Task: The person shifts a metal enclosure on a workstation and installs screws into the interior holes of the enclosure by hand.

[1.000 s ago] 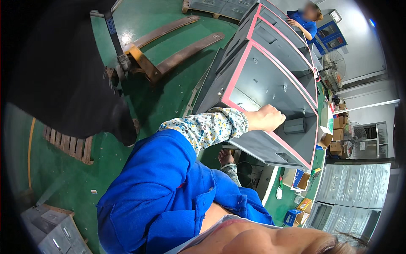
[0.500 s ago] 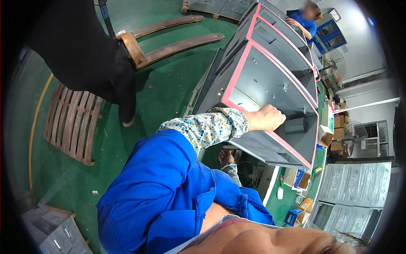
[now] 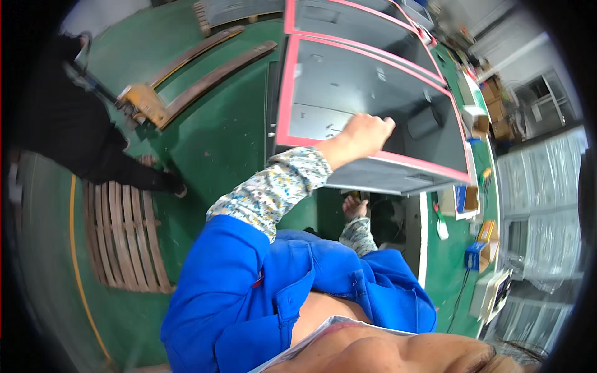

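A grey metal cabinet point(image 3: 388, 174) with pink edging lies on the workbench, its open side facing up. My left hand point(image 3: 364, 133), in a flower-patterned sleeve, hangs over the near pink edge with its fingers curled in. Whatever it may hold is hidden. Inside the opening, a grey box-shaped part point(image 3: 425, 122) sits at the right. Below the cabinet's near side is my right hand point(image 3: 354, 207), its fingers bent around something small and yellowish that I cannot make out. More pink-edged compartments point(image 3: 348, 18) stand beyond the near one.
A green bench top point(image 3: 451, 248) runs along the right with small boxes point(image 3: 477, 255) and a red-handled tool point(image 3: 439, 221) on it. At the left are a pallet truck point(image 3: 146, 102), a wooden pallet point(image 3: 127, 236) and a person in dark clothes point(image 3: 68, 130). Wrapped grey units stand far right.
The view has swung, so the cabinet appears further left and higher. The dark-clothed person has shifted left. Another person behind the cabinet has left the view. My hands keep similar positions.
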A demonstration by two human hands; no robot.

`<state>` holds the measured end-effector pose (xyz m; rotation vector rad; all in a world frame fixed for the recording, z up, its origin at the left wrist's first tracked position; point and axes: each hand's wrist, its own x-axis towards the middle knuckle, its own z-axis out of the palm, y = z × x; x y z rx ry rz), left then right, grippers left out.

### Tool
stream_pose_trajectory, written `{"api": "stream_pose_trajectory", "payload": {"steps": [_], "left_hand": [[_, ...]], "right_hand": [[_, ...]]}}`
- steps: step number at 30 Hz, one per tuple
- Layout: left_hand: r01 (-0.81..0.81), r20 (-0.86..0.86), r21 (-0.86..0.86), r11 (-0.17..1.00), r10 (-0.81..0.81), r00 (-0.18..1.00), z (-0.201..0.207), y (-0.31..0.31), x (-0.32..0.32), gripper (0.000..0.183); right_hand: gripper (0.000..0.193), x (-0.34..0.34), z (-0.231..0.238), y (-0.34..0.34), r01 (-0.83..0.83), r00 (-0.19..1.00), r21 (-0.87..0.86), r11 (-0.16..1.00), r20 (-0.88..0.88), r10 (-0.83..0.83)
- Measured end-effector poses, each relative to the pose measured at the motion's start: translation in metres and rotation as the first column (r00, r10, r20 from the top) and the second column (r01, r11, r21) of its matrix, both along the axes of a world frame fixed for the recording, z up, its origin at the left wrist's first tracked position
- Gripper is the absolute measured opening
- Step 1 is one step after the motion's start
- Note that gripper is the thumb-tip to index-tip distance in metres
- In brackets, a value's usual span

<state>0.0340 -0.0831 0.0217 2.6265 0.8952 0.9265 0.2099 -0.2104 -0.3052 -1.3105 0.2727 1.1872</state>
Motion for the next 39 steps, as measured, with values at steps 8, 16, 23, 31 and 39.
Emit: {"api": "stream_pose_trajectory", "payload": {"steps": [8,16,23,31,39], "left_hand": [[-0.041,-0.072,0.078,0.996,0.047,0.996,0.002,-0.005,-0.007,0.008],[-0.109,-0.1,0.019,0.994,0.11,0.989,0.017,-0.02,-0.018,0.006],[-0.273,-0.173,-0.224,0.935,0.238,0.956,0.026,-0.019,-0.02,0.006],[-0.435,-0.174,-0.251,0.865,0.401,0.899,0.028,-0.009,0.0,0.006],[-0.526,-0.238,-0.137,0.839,0.488,0.84,0.031,0.0,0.005,0.007]], "right_hand": [[0.059,0.091,0.059,0.019,0.505,0.598,0.174,0.846,0.636,-0.488],[0.056,0.11,0.177,0.025,0.259,-0.067,0.342,0.903,0.939,-0.336],[0.068,0.148,0.159,0.033,-0.029,0.003,0.421,0.907,0.907,-0.421],[0.057,0.195,0.141,0.047,-0.159,-0.24,0.262,0.952,0.925,-0.295],[0.057,0.229,0.14,0.079,-0.131,-0.362,0.275,0.953,0.881,-0.304]]}}
